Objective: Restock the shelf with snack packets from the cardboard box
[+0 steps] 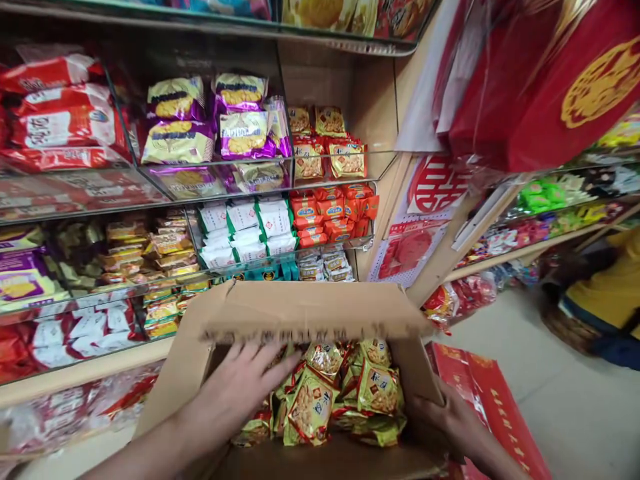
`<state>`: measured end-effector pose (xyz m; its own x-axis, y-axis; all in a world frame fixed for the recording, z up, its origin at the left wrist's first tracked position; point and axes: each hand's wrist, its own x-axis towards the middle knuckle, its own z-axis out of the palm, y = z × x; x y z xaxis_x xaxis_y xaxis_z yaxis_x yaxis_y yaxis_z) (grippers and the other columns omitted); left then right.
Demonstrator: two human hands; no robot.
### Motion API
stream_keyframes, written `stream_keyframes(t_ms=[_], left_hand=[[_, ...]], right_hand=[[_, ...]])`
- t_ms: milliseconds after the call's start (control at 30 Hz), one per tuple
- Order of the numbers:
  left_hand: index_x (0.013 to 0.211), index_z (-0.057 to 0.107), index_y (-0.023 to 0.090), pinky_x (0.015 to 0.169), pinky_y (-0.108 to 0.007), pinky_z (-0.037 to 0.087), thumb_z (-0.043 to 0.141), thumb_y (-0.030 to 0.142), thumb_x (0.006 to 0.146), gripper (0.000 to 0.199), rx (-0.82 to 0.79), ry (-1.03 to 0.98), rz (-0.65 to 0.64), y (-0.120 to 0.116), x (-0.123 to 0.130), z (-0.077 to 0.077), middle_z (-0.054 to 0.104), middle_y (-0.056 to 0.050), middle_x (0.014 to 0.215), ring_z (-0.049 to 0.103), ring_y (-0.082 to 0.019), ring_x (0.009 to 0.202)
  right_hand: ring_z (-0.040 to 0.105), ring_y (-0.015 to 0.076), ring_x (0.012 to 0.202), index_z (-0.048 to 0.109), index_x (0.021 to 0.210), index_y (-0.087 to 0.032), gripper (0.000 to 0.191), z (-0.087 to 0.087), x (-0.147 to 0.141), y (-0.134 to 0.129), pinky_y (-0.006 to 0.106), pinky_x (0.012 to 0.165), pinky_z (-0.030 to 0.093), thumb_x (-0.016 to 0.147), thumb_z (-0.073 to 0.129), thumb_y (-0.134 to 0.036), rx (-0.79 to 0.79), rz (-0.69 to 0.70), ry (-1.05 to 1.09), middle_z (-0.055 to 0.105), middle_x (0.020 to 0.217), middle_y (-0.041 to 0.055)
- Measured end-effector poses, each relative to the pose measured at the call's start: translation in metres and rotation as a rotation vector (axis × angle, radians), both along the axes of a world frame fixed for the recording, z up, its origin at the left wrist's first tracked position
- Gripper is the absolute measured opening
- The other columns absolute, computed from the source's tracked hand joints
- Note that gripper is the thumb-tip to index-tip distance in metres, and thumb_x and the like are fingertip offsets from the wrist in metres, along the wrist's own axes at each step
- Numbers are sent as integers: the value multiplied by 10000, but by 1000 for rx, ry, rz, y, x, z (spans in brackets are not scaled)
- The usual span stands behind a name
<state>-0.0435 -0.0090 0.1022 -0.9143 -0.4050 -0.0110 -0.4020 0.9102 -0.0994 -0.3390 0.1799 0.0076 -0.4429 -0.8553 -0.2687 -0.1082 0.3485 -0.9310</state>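
Note:
An open cardboard box (315,303) stands in front of me, holding several gold and red snack packets (311,405). Over the left part of the box my left hand (245,373) lies back up, fingers apart and stretched toward the far flap. It is beside the packets, and I see nothing held in it; its fingertips are partly hidden near the flap's edge. My right hand (445,413) grips the box's right wall, thumb and fingers on either side of the cardboard.
Glass-divided shelves of packaged snacks rise ahead, with similar red and gold packets (330,157) in an upper compartment. A red printed carton (495,407) stands at the right. Red bags (545,100) hang at upper right. A person in yellow (607,287) is at the far right.

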Motion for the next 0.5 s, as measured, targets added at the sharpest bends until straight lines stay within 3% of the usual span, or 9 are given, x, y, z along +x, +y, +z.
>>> stream_keyframes(t_ms=[100,233,300,367,433,500], left_hand=[[1262,118,385,949,-597,215,388,76,720,680,-356,176,26,-24,-25,18,237,-114,1384,193,-350,1260],[1262,141,371,997,-558,144,451,355,729,617,-481,310,31,-48,-51,51,146,-106,1413,66,-335,1292],[1268,171,326,989,-537,189,477,425,693,658,-459,307,20,-53,-62,62,153,-133,1406,125,-354,1278],[1261,237,243,945,-505,286,457,441,699,635,-406,244,-18,-55,-70,68,285,-167,1347,276,-356,1221],[1220,326,196,855,-424,399,392,422,738,536,-286,140,-88,-56,-76,69,483,-147,1205,467,-294,1083],[1137,436,222,722,-312,458,346,402,764,424,-129,83,-147,-57,-79,70,624,-77,1007,591,-202,877]], right_hand=[[573,233,878,551,975,-190,345,-2,0,13,326,765,463,671,555,-353,-11,-12,-15,630,973,70],[565,244,911,548,1015,-186,390,-5,8,37,346,802,458,673,542,-375,-11,-72,-44,617,1017,95],[563,242,913,537,1035,-184,415,-9,13,50,331,802,459,675,535,-391,-7,-119,-30,618,1014,99],[564,237,910,536,1034,-185,412,-14,18,62,308,789,465,680,532,-395,-7,-155,-26,619,1015,96],[563,241,917,539,1019,-179,402,-18,20,71,300,780,470,680,537,-393,-8,-188,-33,620,1015,97],[557,255,938,527,1024,-167,420,-21,21,75,309,779,475,672,548,-394,-6,-208,-37,615,1027,105]])
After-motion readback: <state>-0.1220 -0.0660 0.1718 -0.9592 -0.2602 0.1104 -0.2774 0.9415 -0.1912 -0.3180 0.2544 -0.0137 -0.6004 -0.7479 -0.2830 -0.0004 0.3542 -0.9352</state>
